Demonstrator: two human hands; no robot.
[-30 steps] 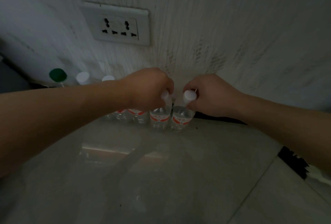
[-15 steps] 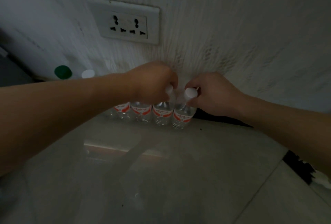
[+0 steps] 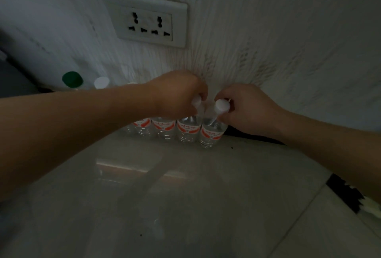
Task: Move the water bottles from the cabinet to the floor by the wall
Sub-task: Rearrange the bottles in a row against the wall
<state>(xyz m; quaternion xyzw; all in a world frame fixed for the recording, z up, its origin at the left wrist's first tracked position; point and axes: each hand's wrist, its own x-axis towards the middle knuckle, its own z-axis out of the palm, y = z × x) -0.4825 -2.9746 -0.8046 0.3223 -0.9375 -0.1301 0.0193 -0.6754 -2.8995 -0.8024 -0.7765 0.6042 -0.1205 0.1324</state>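
Several clear water bottles with red labels stand in a row on the glossy floor against the white wall. My right hand (image 3: pixel 245 109) grips the neck of the rightmost bottle (image 3: pixel 212 134), just under its white cap. My left hand (image 3: pixel 177 94) is closed on the top of the neighbouring bottle (image 3: pixel 188 130); only a bit of its white cap shows. Two more labelled bottles (image 3: pixel 162 127) stand to the left, partly hidden by my left forearm. Further left, a white cap (image 3: pixel 101 82) and a green cap (image 3: pixel 72 79) stick up above my arm.
A white double wall socket (image 3: pixel 149 23) is on the wall above the bottles. A dark object (image 3: pixel 12 80) stands at the far left. A black gap runs along the wall base at right (image 3: pixel 253 136), and a black-edged patch (image 3: pixel 346 193) lies at the right.
The view has shifted, so the socket and bottles sit slightly lower and more to the right in frame. Both hands stay clasped on the same two bottle tops, and the bottles still stand on the floor.
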